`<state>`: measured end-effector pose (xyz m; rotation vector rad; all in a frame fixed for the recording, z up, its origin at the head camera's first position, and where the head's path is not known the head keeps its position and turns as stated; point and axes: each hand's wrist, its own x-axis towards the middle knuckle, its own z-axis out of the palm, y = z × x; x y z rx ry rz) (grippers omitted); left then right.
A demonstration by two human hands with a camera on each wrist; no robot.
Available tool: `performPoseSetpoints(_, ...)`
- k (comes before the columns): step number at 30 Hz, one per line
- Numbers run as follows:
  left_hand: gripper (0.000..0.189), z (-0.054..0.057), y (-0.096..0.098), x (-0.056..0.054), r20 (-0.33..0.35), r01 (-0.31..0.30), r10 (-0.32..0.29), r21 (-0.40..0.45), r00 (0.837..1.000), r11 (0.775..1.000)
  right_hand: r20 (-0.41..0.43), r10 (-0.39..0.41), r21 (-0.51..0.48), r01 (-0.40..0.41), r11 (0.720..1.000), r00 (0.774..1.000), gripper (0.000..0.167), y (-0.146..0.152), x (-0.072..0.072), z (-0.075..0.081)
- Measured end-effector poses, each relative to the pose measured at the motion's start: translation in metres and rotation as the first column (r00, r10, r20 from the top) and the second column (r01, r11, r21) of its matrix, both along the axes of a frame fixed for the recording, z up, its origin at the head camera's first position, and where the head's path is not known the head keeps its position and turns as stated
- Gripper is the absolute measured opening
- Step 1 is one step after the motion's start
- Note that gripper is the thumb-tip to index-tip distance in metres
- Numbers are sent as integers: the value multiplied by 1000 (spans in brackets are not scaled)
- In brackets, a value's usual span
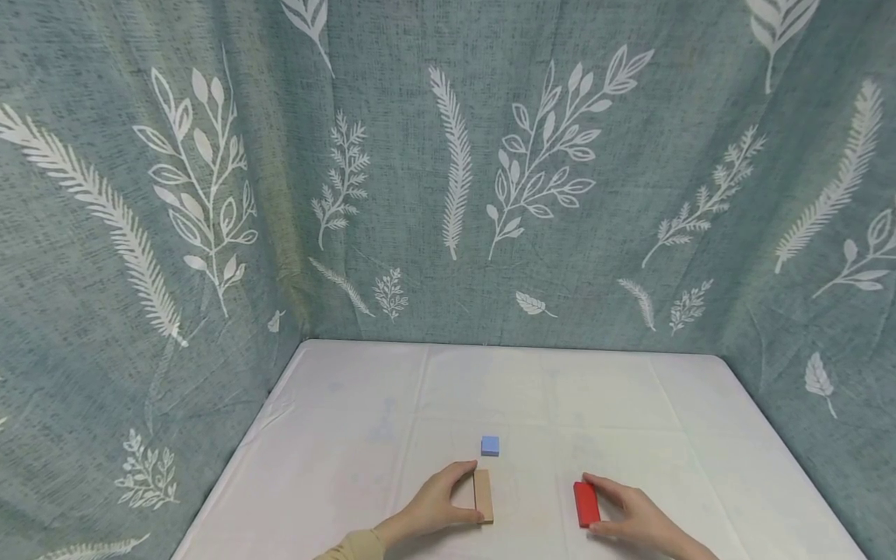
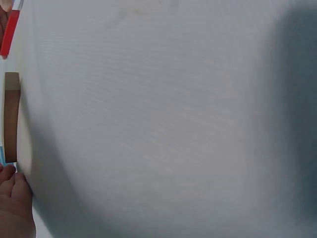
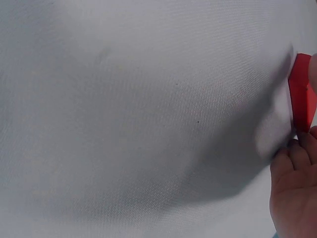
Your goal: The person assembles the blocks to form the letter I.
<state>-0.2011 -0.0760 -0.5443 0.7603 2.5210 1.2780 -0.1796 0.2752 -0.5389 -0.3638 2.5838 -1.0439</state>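
My left hand (image 1: 432, 505) pinched the tan block (image 1: 483, 495) end to end; my right hand (image 1: 633, 515) held the red block (image 1: 586, 503) likewise, both flat on the worktop (image 1: 350, 420). Either could slip from so narrow a pinch if lifted carelessly. Count: one tan, one red, one blue cube (image 1: 490, 445) beyond.

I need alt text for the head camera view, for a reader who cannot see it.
A person's left hand grips a tan wooden block and the right hand grips a red block on a white table. A small blue cube lies just beyond the tan block, before a teal leaf-print curtain.
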Motion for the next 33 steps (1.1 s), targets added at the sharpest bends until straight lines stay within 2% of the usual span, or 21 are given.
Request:
performPoseSetpoints(5, 80, -4, -1, 1, -39, -9, 7, -37, 999, 999, 27, -14, -23, 15, 1000, 1000, 81, 1, 0, -2)
performPoseSetpoints(15, 84, -3, 2, 4, -67, -29, 25, -67, 997, 997, 4, -16, -20, 16, 1000, 1000, 80, 1, 1, -3)
performPoseSetpoints(22, 85, -4, 2, 4, -71, -31, 26, -69, 997, 997, 24, -25, -33, 26, 999, 999, 82, 2, 0, -4)
performPoseSetpoints(27, 84, -7, 2, 3, -91, -37, 31, -66, 995, 997, -28, 7, 0, -7, 1000, 1000, 78, 3, 0, -5)
performPoseSetpoints(31, 80, -7, 2, 4, -141, -34, 29, -33, 990, 999, -65, 29, 15, -29, 999, 997, 76, 6, 0, -6)
performPoseSetpoints(33, 78, -7, 1, 4, -199, -28, 22, -27, 980, 999, -67, 29, 10, -29, 1000, 997, 75, 6, 0, -6)
